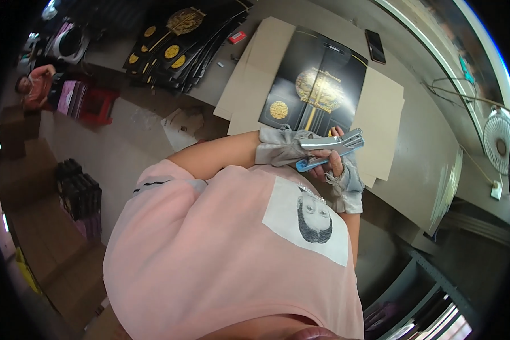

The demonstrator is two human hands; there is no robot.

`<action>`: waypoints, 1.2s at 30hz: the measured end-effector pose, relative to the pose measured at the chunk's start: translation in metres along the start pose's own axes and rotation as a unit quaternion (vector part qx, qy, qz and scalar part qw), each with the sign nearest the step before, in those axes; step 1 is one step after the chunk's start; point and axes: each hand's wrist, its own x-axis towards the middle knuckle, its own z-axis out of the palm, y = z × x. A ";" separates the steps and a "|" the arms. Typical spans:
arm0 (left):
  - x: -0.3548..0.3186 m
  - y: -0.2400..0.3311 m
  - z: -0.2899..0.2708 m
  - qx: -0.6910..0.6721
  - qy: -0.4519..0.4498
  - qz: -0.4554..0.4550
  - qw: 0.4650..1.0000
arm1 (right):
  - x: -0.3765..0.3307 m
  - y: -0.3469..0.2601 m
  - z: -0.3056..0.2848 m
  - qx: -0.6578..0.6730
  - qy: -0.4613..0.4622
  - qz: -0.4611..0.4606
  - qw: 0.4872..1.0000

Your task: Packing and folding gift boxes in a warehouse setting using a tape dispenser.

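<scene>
Both my hands are together in front of my chest, in grey fingerless gloves with frayed edges. Between them is a silver and blue stapler point(337, 143), its upper and lower arms spread apart. My left hand point(282, 143) comes in from the left and closes on the stapler, most of its fingers hidden behind it. From below, my right hand point(341, 173) has its fingers bent around the stapler's blue lower part. Just beyond the hands lies a glossy black printed panel point(289, 93) with gold emblems, on top of plain cardboard sheets point(382, 107).
A fanned stack of black and gold printed sheets point(181, 39) lies at the far left, beside a small red box point(237, 37). A phone point(375, 46) rests at the far right; a white fan point(497, 141) stands right. Another person point(38, 85) sits near a red stool point(101, 106).
</scene>
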 end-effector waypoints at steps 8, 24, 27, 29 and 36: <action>0.015 -0.013 -0.027 0.054 0.173 -0.003 0.983 | 0.006 -0.087 -0.006 -0.485 0.070 -0.215 0.845; 0.005 0.005 0.014 0.309 0.132 0.075 0.939 | 0.028 -0.017 -0.016 0.167 0.214 -0.016 0.962; 0.005 0.015 0.012 0.310 0.232 0.080 0.918 | 0.031 -0.022 -0.020 0.258 0.296 0.056 0.918; 0.007 0.001 0.004 -0.033 0.202 0.119 0.972 | 0.028 0.003 -0.027 0.296 0.298 0.086 0.903; 0.000 -0.025 -0.030 -0.100 0.181 0.070 0.976 | 0.024 -0.009 0.009 -0.106 -0.161 0.102 0.976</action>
